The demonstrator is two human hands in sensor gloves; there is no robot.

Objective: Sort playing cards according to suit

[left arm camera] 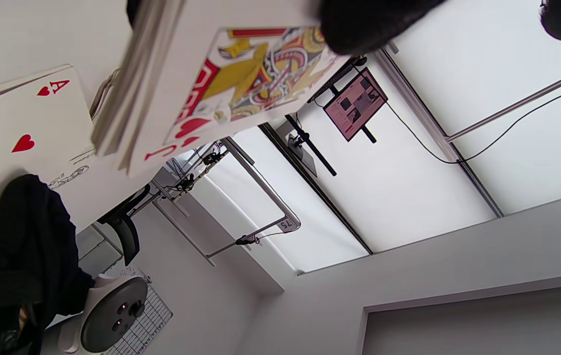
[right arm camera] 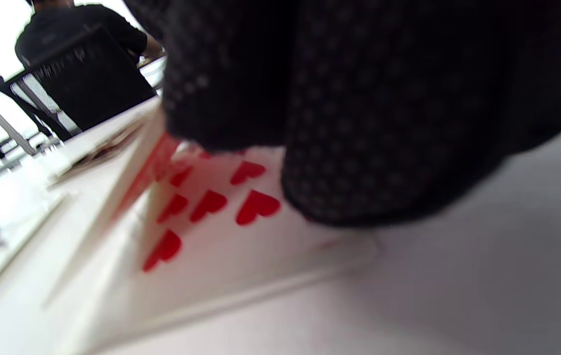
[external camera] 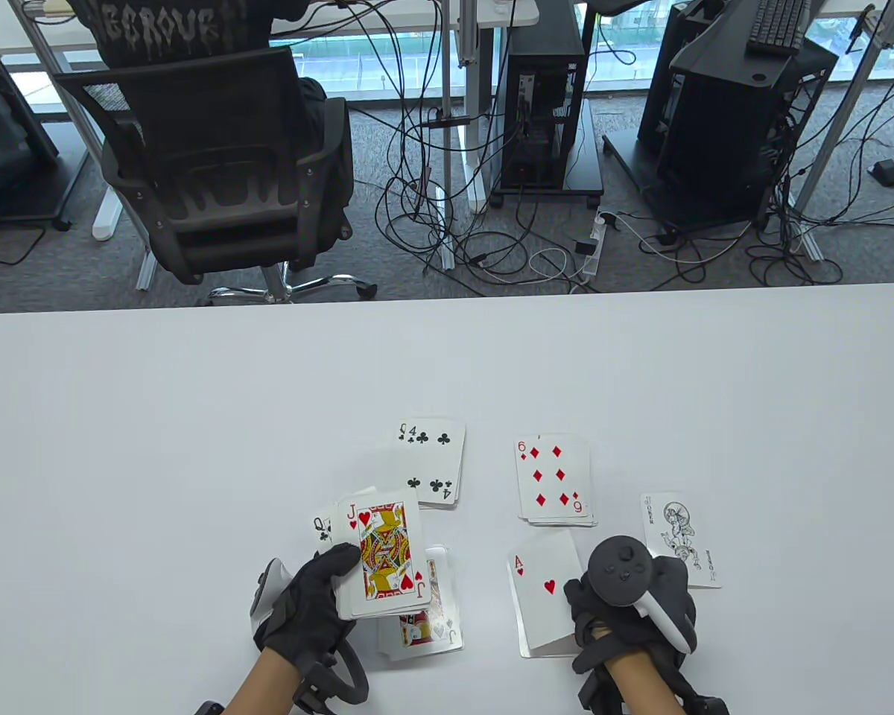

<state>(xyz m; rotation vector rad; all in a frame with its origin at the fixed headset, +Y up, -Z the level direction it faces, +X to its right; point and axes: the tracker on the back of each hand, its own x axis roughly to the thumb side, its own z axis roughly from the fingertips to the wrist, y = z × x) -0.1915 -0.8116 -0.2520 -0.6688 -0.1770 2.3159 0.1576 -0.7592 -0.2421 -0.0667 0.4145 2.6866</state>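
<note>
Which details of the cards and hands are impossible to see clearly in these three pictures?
- Table view: the cards beneath the jack of hearts in the black-gloved left hand are covered by it.
- Table view: the ace of hearts has its lower right corner hidden under the right hand.
- Right wrist view: the red heart card is blurred, and its rank is blocked by fingers.

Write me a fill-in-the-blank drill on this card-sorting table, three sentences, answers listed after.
1. The top card of the deck gripped by the left hand is the jack of ____.
2. The club pile shows a ____ of clubs on top.
3. The right hand is at the ace of hearts; the pile beyond it shows the six of ____.

Missing words: hearts; four; diamonds
</note>
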